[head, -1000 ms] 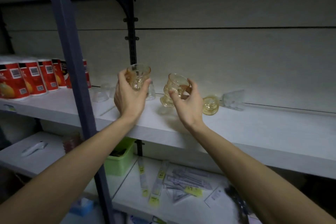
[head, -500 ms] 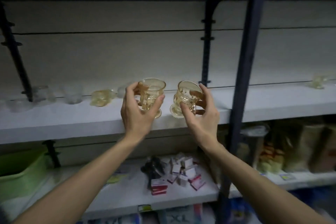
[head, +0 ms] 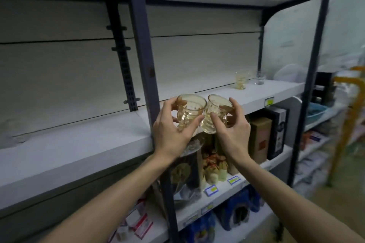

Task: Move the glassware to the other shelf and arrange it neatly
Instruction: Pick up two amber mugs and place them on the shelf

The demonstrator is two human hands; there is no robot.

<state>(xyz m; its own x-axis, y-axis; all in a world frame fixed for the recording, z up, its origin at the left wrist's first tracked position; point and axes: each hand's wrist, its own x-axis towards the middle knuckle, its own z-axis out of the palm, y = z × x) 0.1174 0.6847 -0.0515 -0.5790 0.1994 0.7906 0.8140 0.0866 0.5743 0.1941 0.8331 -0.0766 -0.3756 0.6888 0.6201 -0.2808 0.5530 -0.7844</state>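
I hold two amber footed glasses side by side in the air, level with the front edge of a white shelf (head: 246, 94). My left hand (head: 171, 134) grips the left amber glass (head: 189, 110). My right hand (head: 233, 132) grips the right amber glass (head: 215, 112), and the two rims nearly touch. Far back on the same shelf stand another amber glass (head: 241, 80) and a small clear glass (head: 259, 78), both upright.
A dark metal upright post (head: 142, 45) rises just left of my hands, another post (head: 314, 65) stands at the right. The shelf below holds a brown box (head: 259, 140), a dark box (head: 278, 130), jars and price tags. Yellow canes (head: 349, 114) lean at the far right.
My view and both hands have swung right along the shelving, carrying the two amber glasses past the post. The glasses are now closer together, and the right shelf section with two standing glasses has come into view.
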